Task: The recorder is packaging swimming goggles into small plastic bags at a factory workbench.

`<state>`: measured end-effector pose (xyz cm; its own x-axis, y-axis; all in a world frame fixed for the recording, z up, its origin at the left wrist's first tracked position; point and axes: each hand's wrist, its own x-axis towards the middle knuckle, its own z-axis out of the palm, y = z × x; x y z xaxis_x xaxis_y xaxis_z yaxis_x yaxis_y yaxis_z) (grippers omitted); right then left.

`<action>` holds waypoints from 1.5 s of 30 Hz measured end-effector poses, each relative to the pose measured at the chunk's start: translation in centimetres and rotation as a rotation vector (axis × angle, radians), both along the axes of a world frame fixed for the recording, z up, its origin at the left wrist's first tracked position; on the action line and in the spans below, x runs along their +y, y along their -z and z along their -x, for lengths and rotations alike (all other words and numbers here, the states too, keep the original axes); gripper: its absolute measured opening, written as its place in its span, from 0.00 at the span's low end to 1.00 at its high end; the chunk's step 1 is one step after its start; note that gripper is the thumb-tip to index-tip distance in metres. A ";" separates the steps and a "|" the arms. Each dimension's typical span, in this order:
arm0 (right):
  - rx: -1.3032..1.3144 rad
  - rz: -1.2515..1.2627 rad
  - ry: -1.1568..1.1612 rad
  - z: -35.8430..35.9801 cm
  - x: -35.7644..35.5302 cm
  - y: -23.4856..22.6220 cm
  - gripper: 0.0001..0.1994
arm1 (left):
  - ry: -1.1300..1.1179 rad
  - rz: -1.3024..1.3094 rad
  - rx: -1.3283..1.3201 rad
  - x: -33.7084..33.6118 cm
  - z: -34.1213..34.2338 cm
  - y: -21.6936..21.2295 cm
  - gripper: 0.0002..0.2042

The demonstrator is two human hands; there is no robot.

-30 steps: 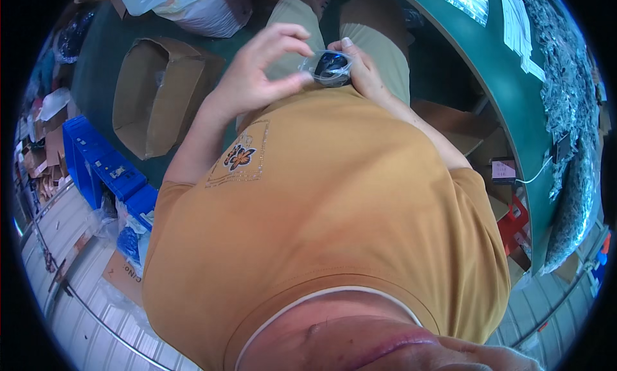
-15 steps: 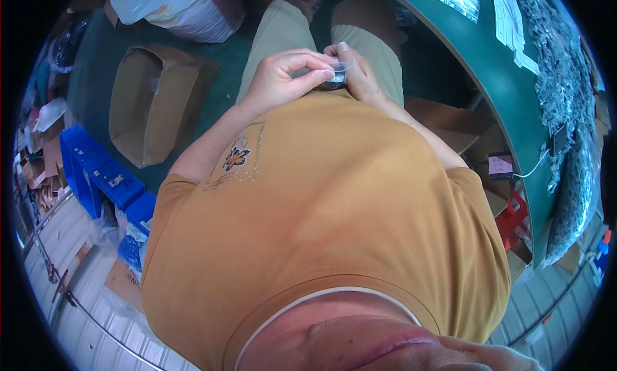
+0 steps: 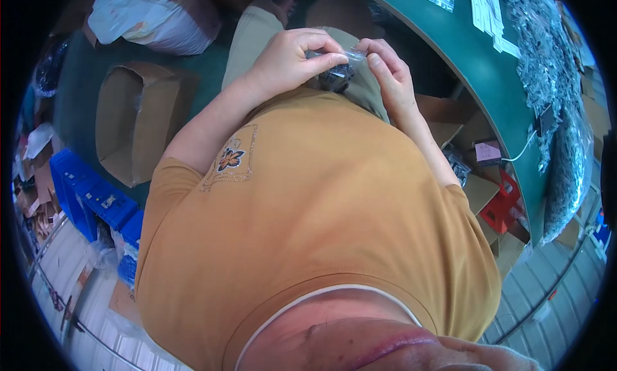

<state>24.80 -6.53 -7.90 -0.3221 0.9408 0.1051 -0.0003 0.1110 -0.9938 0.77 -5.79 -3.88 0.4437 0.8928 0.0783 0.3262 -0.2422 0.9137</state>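
Over my lap, just past my orange shirt, both hands hold a small clear plastic bag point(image 3: 339, 73) with a dark round part inside. My left hand point(image 3: 292, 59) pinches the bag's top edge from the left with fingers curled over it. My right hand point(image 3: 389, 72) pinches the same edge from the right with thumb and forefinger. The dark part hangs low in the bag, between the two hands and partly hidden by the fingers.
An open cardboard box point(image 3: 132, 130) stands on the green floor to my left, with a white sack point(image 3: 157, 17) beyond it. Blue crates point(image 3: 90, 197) sit lower left. A green table edge point(image 3: 488, 81) with papers and bagged parts curves along the right, boxes beneath it.
Both hands stay together on the bag over my lap; the left fingers have closed down over its top edge, and the view has tilted a little.
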 end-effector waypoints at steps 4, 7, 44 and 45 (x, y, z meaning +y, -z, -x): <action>-0.059 0.025 -0.012 -0.9 0.0 -0.4 0.13 | 0.032 -0.006 -0.021 0.7 -0.7 0.2 0.05; -0.068 0.030 0.040 -0.9 0.2 -0.7 0.09 | 0.047 -0.002 0.008 1.1 -1.0 0.0 0.05; 0.045 0.081 -0.026 -4.0 -0.9 -0.8 0.09 | 0.112 -0.051 -0.132 1.5 -1.3 1.8 0.05; -0.001 0.009 -0.014 -3.8 -0.9 -1.0 0.09 | 0.113 -0.051 -0.130 1.5 -1.4 1.8 0.05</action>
<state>28.64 -7.48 -6.90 -0.3357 0.9370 0.0968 -0.0011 0.1024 -0.9947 2.12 -4.29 -5.67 0.5245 0.8309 0.1856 0.1737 -0.3179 0.9321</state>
